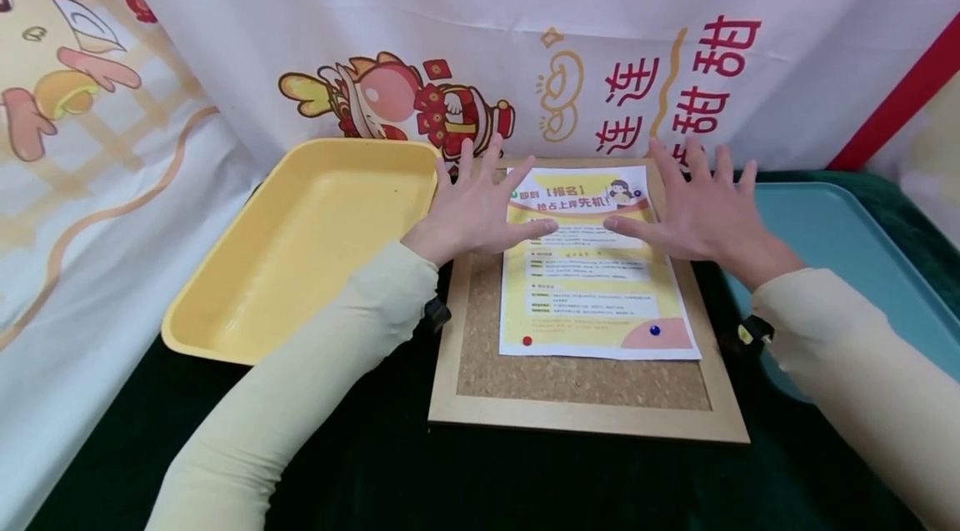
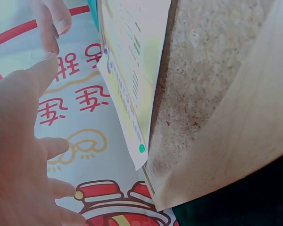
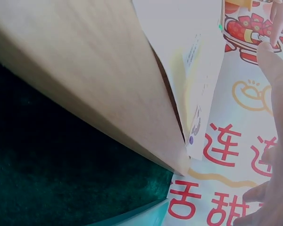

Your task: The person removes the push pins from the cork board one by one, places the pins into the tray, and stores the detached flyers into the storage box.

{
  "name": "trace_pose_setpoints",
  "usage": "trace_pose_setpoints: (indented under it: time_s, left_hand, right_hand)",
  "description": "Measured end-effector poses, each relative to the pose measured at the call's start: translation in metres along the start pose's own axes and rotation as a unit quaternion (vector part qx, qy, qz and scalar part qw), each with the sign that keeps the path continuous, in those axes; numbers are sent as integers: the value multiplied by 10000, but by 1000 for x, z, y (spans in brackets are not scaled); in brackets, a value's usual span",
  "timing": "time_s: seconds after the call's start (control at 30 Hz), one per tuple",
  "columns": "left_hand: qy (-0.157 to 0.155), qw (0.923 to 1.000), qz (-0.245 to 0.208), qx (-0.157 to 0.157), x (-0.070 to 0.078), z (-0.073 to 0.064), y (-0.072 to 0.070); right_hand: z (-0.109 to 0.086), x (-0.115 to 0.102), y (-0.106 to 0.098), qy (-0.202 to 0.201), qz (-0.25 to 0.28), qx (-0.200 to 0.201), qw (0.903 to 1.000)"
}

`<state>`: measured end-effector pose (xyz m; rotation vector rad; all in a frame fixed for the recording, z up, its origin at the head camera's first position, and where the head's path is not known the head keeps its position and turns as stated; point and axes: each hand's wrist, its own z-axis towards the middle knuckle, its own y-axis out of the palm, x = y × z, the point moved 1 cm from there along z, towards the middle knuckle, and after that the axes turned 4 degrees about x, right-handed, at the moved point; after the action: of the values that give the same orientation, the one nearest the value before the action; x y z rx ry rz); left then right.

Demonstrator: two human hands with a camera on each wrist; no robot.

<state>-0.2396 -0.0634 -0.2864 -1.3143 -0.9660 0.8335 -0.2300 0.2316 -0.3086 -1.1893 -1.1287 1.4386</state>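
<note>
A yellow and white printed sheet (image 1: 585,281) lies on a wood-framed cork board (image 1: 480,339). Pushpins sit at its corners: a red pushpin (image 1: 527,341) lower left, a blue pushpin (image 1: 655,331) lower right, a green pushpin (image 2: 142,148) upper left and a purple-blue pushpin (image 3: 191,140) upper right. My left hand (image 1: 476,206) is spread over the sheet's upper left side, fingers straight and holding nothing. Over the upper right side my right hand (image 1: 701,210) is spread likewise. Both wrist views show the hands apart from the board.
To the left stands a yellow tray (image 1: 300,264), partly behind the left forearm. A blue-green tray (image 1: 832,239) lies right of the board, partly under the right arm. Dark green cloth (image 1: 585,481) covers the table; a printed white curtain (image 1: 450,6) hangs behind.
</note>
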Motion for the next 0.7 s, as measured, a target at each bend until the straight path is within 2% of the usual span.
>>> trace_pose_setpoints:
  time_s: [0.13, 0.23, 0.33, 0.47, 0.57, 0.7]
  left_hand:
    - [148, 9994, -222, -241, -2, 1, -4]
    - [429, 9968, -398, -547, -6, 0, -7]
    - [845, 9909, -537, -896, -9, -1, -8]
    - [1258, 9794, -678, -1429, -12, -3, -4]
    - [1391, 9724, -722, -1727, -13, -4, 2]
    - [1405, 9680, -744, -1939, -14, -5, 9]
  right_hand:
    - [1, 1, -5, -84, 202, 342, 9992]
    - [2, 2, -8, -40, 555, 494, 9972]
    - [4, 3, -10, 157, 1046, 413, 9935]
    - [9, 2, -11, 448, 1658, 275, 9847]
    - [14, 2, -12, 561, 2020, 287, 9774]
    - [20, 0, -13, 716, 2389, 286, 9680]
